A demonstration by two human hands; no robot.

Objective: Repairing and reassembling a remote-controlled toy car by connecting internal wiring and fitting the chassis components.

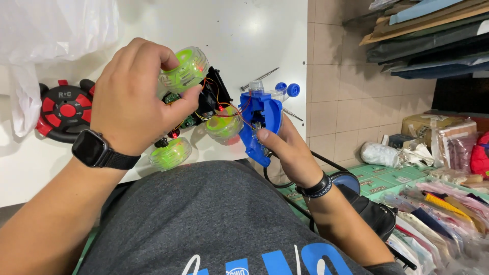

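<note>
My left hand (133,94) grips the opened chassis of a toy car (201,99) with translucent green wheels, small red lights glowing inside. A smartwatch sits on that wrist. My right hand (285,147) holds the car's blue plastic body shell (261,122), which thin wires still join to the chassis. Both parts hover just above the near edge of the white table (229,30). Another green wheel (170,154) shows below the left hand.
A round black-and-red remote controller (63,109) lies at the table's left beside a white plastic bag (46,30). A thin metal tool (261,78) and blue-capped parts (288,90) lie behind the shell. Stacked boards and packaged goods crowd the tiled floor at right.
</note>
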